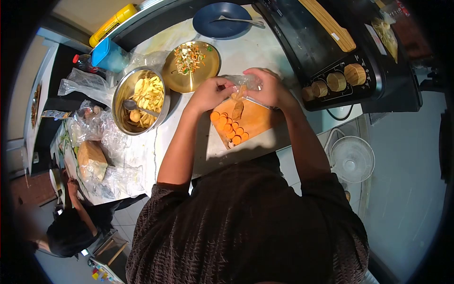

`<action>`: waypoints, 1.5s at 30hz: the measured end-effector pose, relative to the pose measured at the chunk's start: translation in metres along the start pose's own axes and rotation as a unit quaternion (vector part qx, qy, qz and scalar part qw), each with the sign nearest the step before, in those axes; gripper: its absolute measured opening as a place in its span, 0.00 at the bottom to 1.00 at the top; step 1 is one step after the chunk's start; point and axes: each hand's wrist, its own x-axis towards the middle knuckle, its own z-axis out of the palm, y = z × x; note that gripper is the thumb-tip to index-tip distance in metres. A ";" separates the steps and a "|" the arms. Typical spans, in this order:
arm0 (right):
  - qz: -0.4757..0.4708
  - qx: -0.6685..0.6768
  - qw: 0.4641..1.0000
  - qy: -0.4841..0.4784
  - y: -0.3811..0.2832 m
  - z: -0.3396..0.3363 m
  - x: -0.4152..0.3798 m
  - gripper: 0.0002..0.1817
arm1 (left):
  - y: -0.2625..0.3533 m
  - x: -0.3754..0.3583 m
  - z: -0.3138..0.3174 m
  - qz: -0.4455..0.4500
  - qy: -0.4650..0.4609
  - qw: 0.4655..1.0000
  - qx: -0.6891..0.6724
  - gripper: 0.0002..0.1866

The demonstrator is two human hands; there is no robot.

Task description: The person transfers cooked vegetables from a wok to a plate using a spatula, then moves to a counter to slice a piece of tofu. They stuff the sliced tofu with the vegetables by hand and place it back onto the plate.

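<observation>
My left hand [213, 93] and my right hand [268, 89] are close together over the far edge of an orange cutting board [263, 124]. Both have their fingers closed on a small clear plastic bag [247, 82]. A brownish, knobbly piece [240, 92] shows at the bag between my hands. Just below it, a longer brown piece [238, 111] lies on the board. Round carrot slices [230, 128] sit in rows on the board's left side. A thin metal edge [257, 103], partly hidden, shows under my right hand.
Left of the board stand a brass-coloured plate [208, 81] of shredded vegetables and a steel bowl [117, 118] of pale cut pieces with a spoon. A blue plate [201, 26] with a fork is behind. A stove [283, 28] is at right. Another person [71, 229] is at lower left.
</observation>
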 end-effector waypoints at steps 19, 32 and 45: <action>0.054 0.262 0.959 -0.093 -0.014 0.012 0.013 0.12 | -0.021 -0.006 0.011 -0.005 -0.005 0.969 -0.246 0.20; 0.092 0.214 0.972 -0.039 -0.027 -0.010 0.018 0.10 | -0.027 -0.017 -0.002 0.119 0.109 0.961 -0.223 0.21; 0.206 -0.027 0.970 0.130 -0.028 -0.021 -0.017 0.26 | -0.031 -0.041 -0.016 0.182 0.166 0.849 -0.467 0.11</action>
